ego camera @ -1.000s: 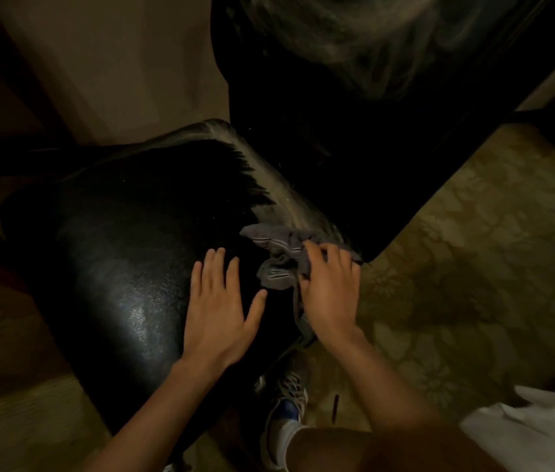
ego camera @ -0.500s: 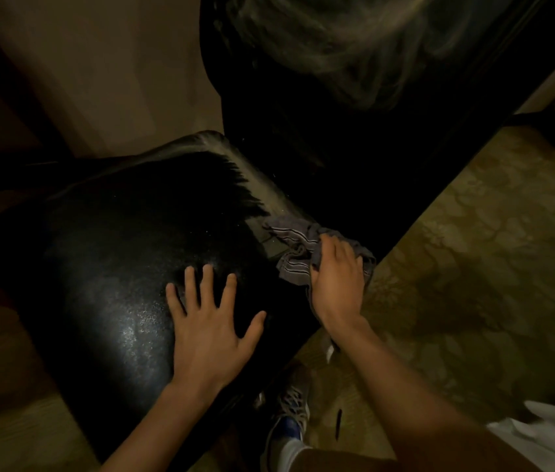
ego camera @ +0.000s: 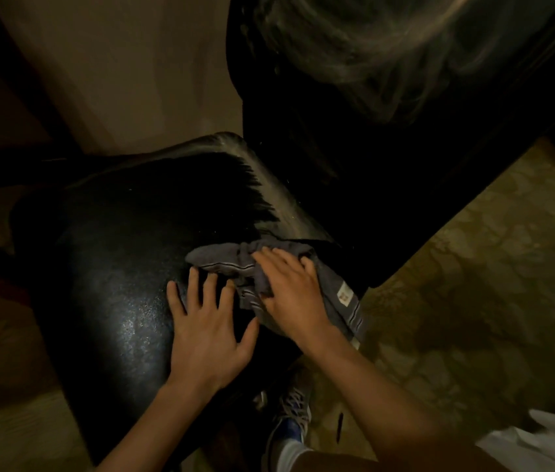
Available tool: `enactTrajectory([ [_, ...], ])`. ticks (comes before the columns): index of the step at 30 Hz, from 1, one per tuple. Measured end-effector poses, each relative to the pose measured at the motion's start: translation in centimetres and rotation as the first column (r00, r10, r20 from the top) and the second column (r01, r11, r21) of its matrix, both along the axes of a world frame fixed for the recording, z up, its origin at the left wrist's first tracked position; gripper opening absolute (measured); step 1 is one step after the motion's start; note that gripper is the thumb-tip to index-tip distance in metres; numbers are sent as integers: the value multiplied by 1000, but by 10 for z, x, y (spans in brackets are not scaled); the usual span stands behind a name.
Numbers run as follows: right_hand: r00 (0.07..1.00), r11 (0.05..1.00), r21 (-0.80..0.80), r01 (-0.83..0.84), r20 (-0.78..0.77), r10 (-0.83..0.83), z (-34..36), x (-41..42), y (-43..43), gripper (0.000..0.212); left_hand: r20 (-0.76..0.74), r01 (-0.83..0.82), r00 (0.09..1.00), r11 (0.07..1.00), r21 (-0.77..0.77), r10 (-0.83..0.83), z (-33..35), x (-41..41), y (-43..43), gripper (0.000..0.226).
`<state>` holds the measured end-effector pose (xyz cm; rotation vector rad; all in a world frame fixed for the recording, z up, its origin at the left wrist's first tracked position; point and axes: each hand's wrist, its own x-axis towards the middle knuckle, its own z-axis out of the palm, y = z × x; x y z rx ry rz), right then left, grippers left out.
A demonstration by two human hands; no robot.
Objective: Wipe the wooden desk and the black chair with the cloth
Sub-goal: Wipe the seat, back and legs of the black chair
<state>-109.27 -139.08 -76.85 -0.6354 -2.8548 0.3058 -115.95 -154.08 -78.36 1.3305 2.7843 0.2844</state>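
Your hands both lie flat on the black chair point(ego camera: 105, 267): left hand point(ego camera: 208, 332) spread bare mid-seat, right hand point(ego camera: 289, 291) pressing the cloth point(ego camera: 221, 260) at the seat's back-right edge. Press firmly and sweep along the dusty strip point(ego camera: 282, 206) beside the backrest.

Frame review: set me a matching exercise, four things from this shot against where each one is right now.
Things:
1 left hand
2 right hand
3 cloth
4 shoe

Places:
A on the carpet beside the chair seat
B flat on the bare seat
C pressing on the cloth
D bunched at the seat's right edge

Pairs: 1-B; 2-C; 3-D; 4-A
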Motion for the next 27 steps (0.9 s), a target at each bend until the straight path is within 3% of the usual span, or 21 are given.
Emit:
enactTrajectory([
  [3,997,1000,28,-6,82,4,6,4,28,82,-2,17,1000,1000,1,-17,1,-2,-3,74],
  [7,961,966,51,253,97,-257,9,-1,68,66,8,26,1000,1000,-14,-26,1,-2,-7,76],
  [11,936,937,47,346,57,-348,12,-16,65,60,17,31,999,999,-19,-31,2,-7,-8,75],
  [17,998,999,9,50,40,-50,4,-7,20,69,27,57,998,998,-11,-56,1,-11,-12,71],
  [21,996,998,56,10,82,-15,4,-9,30,75,22,65,998,998,-3,-65,3,-14,-16,70],
  [27,941,943,14,333,58,-333,14,-32,61,55,47,54,997,999,-1,-54,5,-14,-16,72],
])
